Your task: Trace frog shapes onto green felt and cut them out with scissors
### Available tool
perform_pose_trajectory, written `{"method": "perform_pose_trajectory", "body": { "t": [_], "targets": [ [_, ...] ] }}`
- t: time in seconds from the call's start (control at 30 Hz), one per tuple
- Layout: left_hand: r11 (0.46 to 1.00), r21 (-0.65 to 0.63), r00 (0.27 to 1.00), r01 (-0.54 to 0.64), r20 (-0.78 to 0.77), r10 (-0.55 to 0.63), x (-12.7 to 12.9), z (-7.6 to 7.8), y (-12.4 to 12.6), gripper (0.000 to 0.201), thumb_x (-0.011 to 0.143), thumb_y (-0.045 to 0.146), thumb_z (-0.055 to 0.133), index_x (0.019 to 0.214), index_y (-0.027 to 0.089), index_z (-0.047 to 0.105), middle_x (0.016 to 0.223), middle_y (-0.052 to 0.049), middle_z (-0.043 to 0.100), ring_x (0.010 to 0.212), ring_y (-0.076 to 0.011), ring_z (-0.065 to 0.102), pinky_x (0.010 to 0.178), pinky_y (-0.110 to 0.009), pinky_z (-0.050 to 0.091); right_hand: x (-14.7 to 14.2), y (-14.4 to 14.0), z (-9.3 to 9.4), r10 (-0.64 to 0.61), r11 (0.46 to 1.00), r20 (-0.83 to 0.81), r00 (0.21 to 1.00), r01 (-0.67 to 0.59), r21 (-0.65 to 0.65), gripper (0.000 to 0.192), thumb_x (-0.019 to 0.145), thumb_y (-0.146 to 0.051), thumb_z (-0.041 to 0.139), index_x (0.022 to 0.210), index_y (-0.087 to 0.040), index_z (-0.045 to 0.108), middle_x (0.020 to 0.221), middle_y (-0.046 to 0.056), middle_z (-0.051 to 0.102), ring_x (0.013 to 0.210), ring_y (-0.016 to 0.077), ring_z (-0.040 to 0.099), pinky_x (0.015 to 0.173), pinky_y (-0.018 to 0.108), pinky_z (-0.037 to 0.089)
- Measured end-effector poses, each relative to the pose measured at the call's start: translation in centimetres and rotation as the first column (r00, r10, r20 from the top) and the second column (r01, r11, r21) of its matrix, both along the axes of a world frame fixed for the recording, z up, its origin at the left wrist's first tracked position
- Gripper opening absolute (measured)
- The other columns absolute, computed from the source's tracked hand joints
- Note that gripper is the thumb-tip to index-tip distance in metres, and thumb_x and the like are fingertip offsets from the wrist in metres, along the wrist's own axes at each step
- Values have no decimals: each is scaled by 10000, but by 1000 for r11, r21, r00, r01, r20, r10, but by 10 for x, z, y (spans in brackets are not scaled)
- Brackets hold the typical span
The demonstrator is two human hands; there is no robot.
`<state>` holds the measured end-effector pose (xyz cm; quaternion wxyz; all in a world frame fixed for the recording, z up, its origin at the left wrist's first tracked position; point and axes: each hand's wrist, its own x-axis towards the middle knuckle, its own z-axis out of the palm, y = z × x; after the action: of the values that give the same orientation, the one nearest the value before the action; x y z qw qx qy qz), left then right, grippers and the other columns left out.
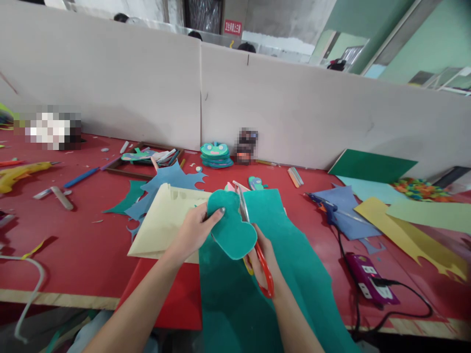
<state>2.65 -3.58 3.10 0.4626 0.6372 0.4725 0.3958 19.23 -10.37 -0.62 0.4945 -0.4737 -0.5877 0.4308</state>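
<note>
Between the thumb and fingers of my left hand (196, 228) is a green felt piece (233, 230) with a rounded, lobed outline. My right hand (267, 257) grips scissors (265, 274) with red and yellow handles. Their blades stand apart, pointing up and away from me, along the right edge of the felt piece. A large green felt sheet (298, 264) hangs from the table toward me, below and right of my hands. Whether the piece still joins the sheet is hidden behind it. Cream felt (150, 235) lies under my left wrist.
Stacked felt faces (215, 156) stand by the grey partition (147, 83). A glue gun (324, 203) rests on blue felt at right, near a purple power strip (371, 279) with a black cable. A yellow glue gun (22, 175) lies far left. Blue felt scraps (172, 179) lie behind the cream felt.
</note>
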Motion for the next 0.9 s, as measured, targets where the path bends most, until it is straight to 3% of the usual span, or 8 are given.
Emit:
{"method": "perform_pose_trajectory", "body": {
  "t": [0.2,0.57,0.77,0.9],
  "targets": [
    [1000,-9,1000,-4,21,5,0,-3,1,295,782,453,521,783,170,603,677,-28,610,614,-167,546,514,-264,424,-4,-1,4,-57,998,-83,995,54,-33,296,825,-507,513,839,-212,500,475,-54,408,380,75,348,357,199,301],
    [999,-28,1000,-31,-6,31,0,-5,2,310,801,471,505,700,178,526,636,18,499,599,-128,466,550,-254,399,-4,0,3,-69,995,-103,992,61,-83,301,827,-502,514,892,-208,508,490,-69,398,372,50,292,349,185,248],
    [996,7,990,-86,111,85,1,-5,3,250,811,431,510,838,188,565,751,4,557,681,-139,512,608,-254,424,-6,0,2,-76,991,-105,992,63,-122,276,837,-483,507,852,-209,488,521,-65,395,384,51,312,354,188,260],
    [984,69,982,-167,105,159,0,-3,4,235,808,402,526,708,193,491,613,49,417,567,-101,414,514,-216,354,-6,0,2,-78,986,-87,993,64,-152,258,846,-468,505,848,-212,473,538,-67,379,390,50,311,357,190,263]
  ]
}}
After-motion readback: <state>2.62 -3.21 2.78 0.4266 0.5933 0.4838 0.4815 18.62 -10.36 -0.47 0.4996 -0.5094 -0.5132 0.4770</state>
